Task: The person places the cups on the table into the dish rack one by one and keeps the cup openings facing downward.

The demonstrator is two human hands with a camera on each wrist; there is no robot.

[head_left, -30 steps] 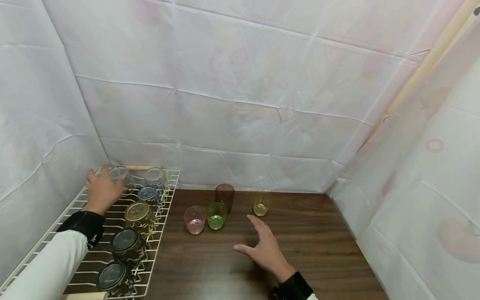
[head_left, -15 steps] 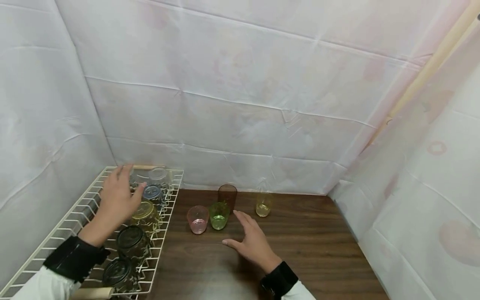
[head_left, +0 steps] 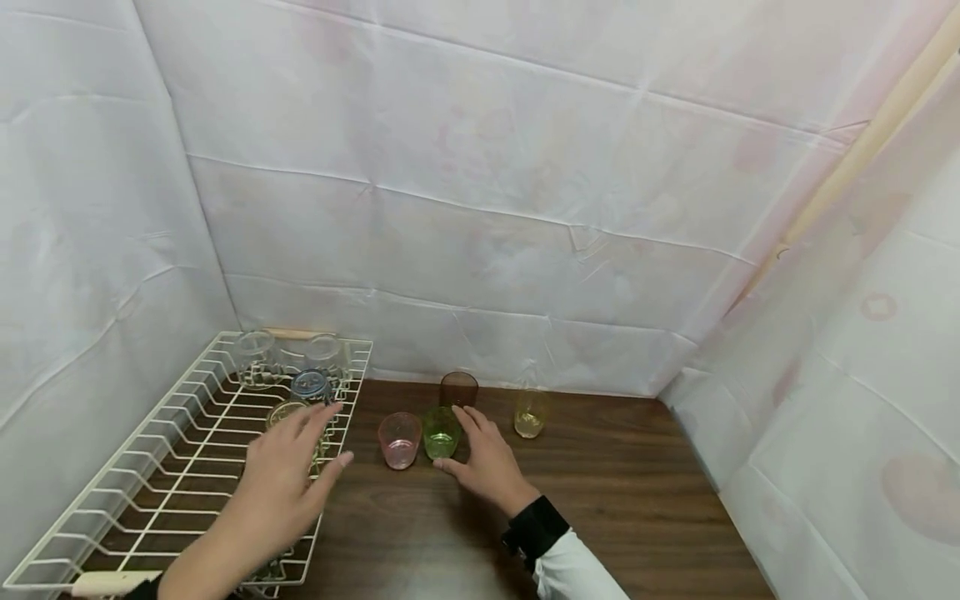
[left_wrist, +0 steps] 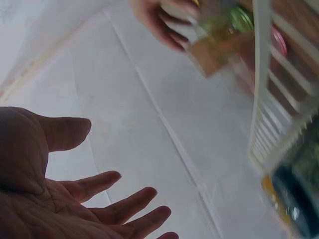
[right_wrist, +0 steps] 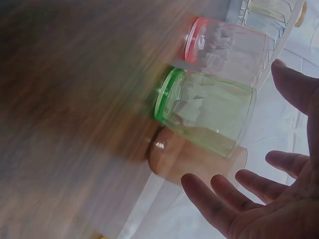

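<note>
My right hand [head_left: 487, 462] reaches to the right side of a green glass [head_left: 441, 433], thumb and fingers spread apart. In the right wrist view a gap shows between the fingers and the green glass [right_wrist: 209, 109]. A pink glass [head_left: 400, 442] stands left of it and a brown glass [head_left: 459, 390] just behind. Over the right part of the white wire rack [head_left: 116, 457], my left hand [head_left: 273, 483] hovers with fingers extended, holding nothing. It hides several glasses there. In the left wrist view the left palm [left_wrist: 30, 199] faces up in the picture, bare.
Upside-down glasses on the rack include a clear one [head_left: 257, 358] at the back left, another clear one [head_left: 324, 352] and a blue one [head_left: 311, 385]. A yellow glass [head_left: 529, 421] stands farther right on the wooden table [head_left: 622, 500]. White sheets enclose the back and sides.
My left hand has left the clear glass at the rack's back corner and come right and toward me. My right hand has moved left to the green glass.
</note>
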